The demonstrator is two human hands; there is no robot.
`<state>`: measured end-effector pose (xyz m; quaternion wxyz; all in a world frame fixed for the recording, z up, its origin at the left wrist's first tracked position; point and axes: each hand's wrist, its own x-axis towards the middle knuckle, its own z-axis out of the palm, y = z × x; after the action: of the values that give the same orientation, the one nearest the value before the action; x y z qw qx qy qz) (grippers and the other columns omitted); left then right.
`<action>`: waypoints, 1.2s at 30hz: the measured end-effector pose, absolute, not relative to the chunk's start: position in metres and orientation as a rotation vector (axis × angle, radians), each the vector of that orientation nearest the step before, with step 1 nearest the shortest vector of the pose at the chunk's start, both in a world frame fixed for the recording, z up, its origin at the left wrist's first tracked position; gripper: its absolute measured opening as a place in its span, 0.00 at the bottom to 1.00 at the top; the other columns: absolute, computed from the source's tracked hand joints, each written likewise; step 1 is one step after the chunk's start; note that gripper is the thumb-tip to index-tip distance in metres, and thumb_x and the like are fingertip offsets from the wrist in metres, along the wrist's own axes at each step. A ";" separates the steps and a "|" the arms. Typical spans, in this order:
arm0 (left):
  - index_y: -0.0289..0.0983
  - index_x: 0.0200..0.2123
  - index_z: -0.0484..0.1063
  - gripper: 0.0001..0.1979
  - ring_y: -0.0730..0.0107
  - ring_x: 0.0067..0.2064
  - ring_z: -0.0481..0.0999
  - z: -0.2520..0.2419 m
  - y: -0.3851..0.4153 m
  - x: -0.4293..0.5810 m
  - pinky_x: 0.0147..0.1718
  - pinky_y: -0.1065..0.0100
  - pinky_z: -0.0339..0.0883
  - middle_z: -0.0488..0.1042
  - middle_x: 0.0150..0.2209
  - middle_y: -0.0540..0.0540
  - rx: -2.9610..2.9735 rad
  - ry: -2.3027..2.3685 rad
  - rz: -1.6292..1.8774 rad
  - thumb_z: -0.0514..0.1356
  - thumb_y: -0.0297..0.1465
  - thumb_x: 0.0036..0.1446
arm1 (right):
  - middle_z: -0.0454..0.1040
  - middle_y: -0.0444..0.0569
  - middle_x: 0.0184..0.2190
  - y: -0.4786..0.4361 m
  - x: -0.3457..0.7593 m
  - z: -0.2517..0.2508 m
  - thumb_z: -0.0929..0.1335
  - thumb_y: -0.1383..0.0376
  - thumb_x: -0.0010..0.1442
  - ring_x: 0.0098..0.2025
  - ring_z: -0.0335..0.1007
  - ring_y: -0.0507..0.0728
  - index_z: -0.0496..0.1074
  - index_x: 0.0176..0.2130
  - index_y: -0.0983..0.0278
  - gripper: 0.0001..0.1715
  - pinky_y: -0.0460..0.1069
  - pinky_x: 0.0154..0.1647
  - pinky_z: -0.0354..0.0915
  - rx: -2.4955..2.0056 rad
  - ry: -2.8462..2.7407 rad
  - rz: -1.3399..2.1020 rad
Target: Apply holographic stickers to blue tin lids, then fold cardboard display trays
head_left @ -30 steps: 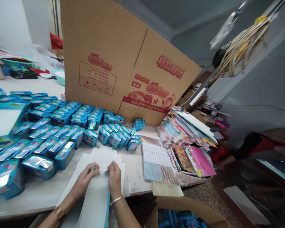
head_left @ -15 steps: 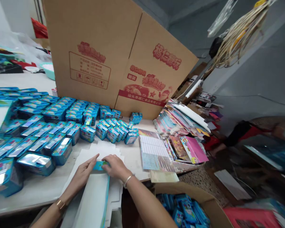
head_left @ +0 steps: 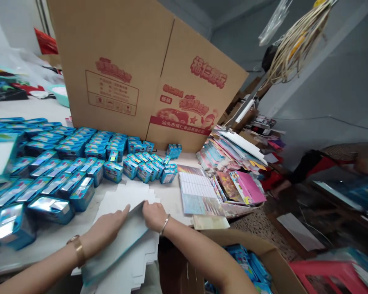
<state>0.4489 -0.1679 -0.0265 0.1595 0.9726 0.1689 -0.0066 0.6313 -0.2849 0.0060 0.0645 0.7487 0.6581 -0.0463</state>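
Note:
A blue-edged paperboard sheet (head_left: 122, 241) with a pale inner face lies slantwise over a pile of white cards (head_left: 131, 265). Its far corner is pinched by my right hand (head_left: 155, 216), thumb and fingers closed on it. My left hand (head_left: 108, 226) rests along the sheet's left edge, fingers stretched toward that corner. Beyond and to the left of my hands, many small blue boxes (head_left: 61, 179) stand in rows on the white table. One blue box (head_left: 52, 209) with a shiny top lies nearest my left wrist.
A tall brown carton (head_left: 116, 45) stands behind the boxes. Printed sheets (head_left: 199, 190) and a heap of colourful cards (head_left: 230, 151) lie to the right. An open carton (head_left: 276, 261) at lower right holds blue packs (head_left: 248, 261). Another person (head_left: 325, 163) is at far right.
The sheet has gone from lengthwise with a blue end flap showing to a slant, pale face up. My right hand has closed on its far corner; my left lies along its edge.

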 end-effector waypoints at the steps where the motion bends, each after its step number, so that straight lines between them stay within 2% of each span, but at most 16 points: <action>1: 0.33 0.66 0.59 0.35 0.50 0.44 0.80 -0.023 -0.175 0.453 0.42 0.54 0.73 0.79 0.46 0.33 2.807 0.515 -0.037 0.47 0.16 0.54 | 0.79 0.66 0.34 -0.290 0.637 0.009 0.67 0.71 0.58 0.35 0.79 0.66 0.68 0.49 0.77 0.19 0.54 0.31 0.70 2.304 1.947 -0.152; 4: 0.33 0.67 0.59 0.34 0.47 0.43 0.78 -0.013 -0.196 0.462 0.38 0.53 0.72 0.76 0.44 0.30 2.977 0.623 -0.065 0.43 0.15 0.58 | 0.80 0.55 0.31 -0.299 0.660 0.024 0.68 0.62 0.63 0.31 0.78 0.59 0.74 0.40 0.68 0.11 0.48 0.29 0.68 2.330 1.970 -0.248; 6: 0.35 0.68 0.58 0.35 0.48 0.45 0.76 -0.007 -0.207 0.463 0.41 0.52 0.71 0.75 0.45 0.32 3.052 0.626 -0.021 0.42 0.15 0.58 | 0.80 0.48 0.31 -0.298 0.675 0.034 0.64 0.57 0.68 0.31 0.77 0.53 0.76 0.38 0.64 0.16 0.44 0.30 0.66 2.284 2.080 -0.296; 8: 0.37 0.69 0.55 0.33 0.50 0.46 0.75 -0.002 -0.212 0.462 0.44 0.52 0.70 0.74 0.47 0.33 3.023 0.575 0.017 0.45 0.18 0.60 | 0.80 0.49 0.37 -0.290 0.680 0.039 0.59 0.57 0.72 0.38 0.77 0.53 0.75 0.45 0.62 0.19 0.45 0.36 0.66 2.257 2.174 -0.273; 10: 0.34 0.69 0.55 0.31 0.48 0.49 0.73 0.001 -0.209 0.459 0.48 0.49 0.68 0.73 0.49 0.32 2.924 0.548 0.032 0.51 0.27 0.62 | 0.78 0.52 0.44 -0.277 0.672 0.037 0.62 0.55 0.70 0.46 0.75 0.56 0.73 0.51 0.61 0.19 0.48 0.41 0.67 2.202 2.248 -0.231; 13: 0.33 0.63 0.63 0.26 0.47 0.53 0.72 -0.006 -0.190 0.444 0.52 0.50 0.67 0.72 0.54 0.31 2.756 0.510 0.043 0.52 0.36 0.64 | 0.78 0.52 0.43 -0.260 0.649 0.024 0.69 0.50 0.62 0.46 0.74 0.61 0.74 0.47 0.61 0.21 0.52 0.42 0.67 2.034 2.325 -0.194; 15: 0.34 0.59 0.67 0.22 0.50 0.55 0.73 -0.016 -0.172 0.427 0.53 0.54 0.67 0.72 0.56 0.32 2.707 0.498 0.029 0.52 0.33 0.64 | 0.77 0.55 0.41 -0.255 0.638 0.013 0.69 0.53 0.62 0.44 0.74 0.64 0.74 0.44 0.65 0.19 0.56 0.43 0.66 1.954 2.334 -0.143; 17: 0.35 0.57 0.68 0.21 0.50 0.57 0.72 -0.025 -0.157 0.411 0.55 0.54 0.66 0.71 0.57 0.32 2.752 0.524 0.018 0.53 0.28 0.61 | 0.76 0.59 0.42 -0.256 0.634 0.004 0.65 0.61 0.66 0.44 0.73 0.65 0.72 0.44 0.70 0.14 0.58 0.44 0.65 1.906 2.336 -0.090; 20: 0.37 0.52 0.71 0.20 0.52 0.53 0.75 -0.027 -0.148 0.404 0.51 0.54 0.68 0.74 0.53 0.34 2.835 0.561 -0.005 0.49 0.21 0.60 | 0.75 0.61 0.40 -0.260 0.634 -0.008 0.59 0.72 0.66 0.41 0.74 0.64 0.70 0.44 0.71 0.12 0.57 0.41 0.65 1.848 2.353 -0.080; 23: 0.37 0.46 0.72 0.19 0.55 0.47 0.77 -0.015 -0.158 0.413 0.44 0.58 0.70 0.76 0.46 0.36 2.869 0.562 -0.065 0.46 0.18 0.59 | 0.76 0.60 0.39 -0.262 0.631 -0.012 0.59 0.72 0.66 0.41 0.74 0.63 0.70 0.43 0.69 0.12 0.56 0.39 0.65 1.831 2.381 -0.095; 27: 0.38 0.42 0.72 0.16 0.60 0.44 0.77 0.006 -0.173 0.418 0.42 0.62 0.70 0.77 0.43 0.40 2.878 0.589 -0.029 0.49 0.19 0.60 | 0.78 0.56 0.34 -0.269 0.630 0.002 0.62 0.71 0.65 0.37 0.76 0.62 0.73 0.40 0.66 0.10 0.53 0.37 0.67 1.894 2.416 -0.064; 28: 0.39 0.41 0.73 0.15 0.61 0.43 0.77 0.012 -0.172 0.414 0.42 0.63 0.70 0.78 0.42 0.41 2.882 0.598 -0.014 0.49 0.20 0.61 | 0.78 0.55 0.34 -0.273 0.635 0.008 0.63 0.69 0.66 0.37 0.77 0.61 0.73 0.40 0.65 0.09 0.53 0.36 0.68 1.931 2.438 -0.062; 30: 0.40 0.41 0.73 0.15 0.61 0.43 0.77 0.032 -0.160 0.400 0.43 0.63 0.70 0.78 0.42 0.42 2.892 0.670 0.068 0.50 0.20 0.61 | 0.78 0.58 0.45 -0.278 0.652 0.019 0.61 0.64 0.69 0.46 0.76 0.60 0.70 0.53 0.65 0.16 0.52 0.43 0.70 2.092 2.494 -0.024; 31: 0.40 0.43 0.73 0.15 0.61 0.45 0.77 0.045 -0.150 0.390 0.44 0.63 0.69 0.78 0.43 0.42 2.893 0.751 0.141 0.50 0.21 0.61 | 0.75 0.59 0.51 -0.280 0.662 0.023 0.61 0.61 0.69 0.51 0.74 0.60 0.67 0.57 0.64 0.20 0.52 0.47 0.69 2.415 2.551 -0.157; 34: 0.37 0.45 0.73 0.13 0.61 0.47 0.77 0.097 -0.099 0.353 0.48 0.62 0.70 0.78 0.45 0.42 2.784 1.247 0.530 0.50 0.24 0.64 | 0.72 0.59 0.57 -0.287 0.683 0.024 0.57 0.53 0.70 0.57 0.71 0.61 0.66 0.59 0.64 0.27 0.54 0.54 0.68 3.213 2.351 -0.609; 36: 0.31 0.51 0.68 0.16 0.55 0.48 0.76 0.130 -0.057 0.333 0.49 0.54 0.70 0.77 0.47 0.38 2.692 1.433 0.642 0.46 0.31 0.68 | 0.71 0.62 0.57 -0.291 0.680 0.015 0.59 0.49 0.66 0.60 0.67 0.65 0.67 0.59 0.69 0.33 0.57 0.60 0.63 3.380 2.051 -0.664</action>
<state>0.3326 -0.0573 0.1305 0.0126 0.8637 0.4599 0.2059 0.6803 -0.2913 0.0155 -0.4203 0.7650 0.4642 -0.1503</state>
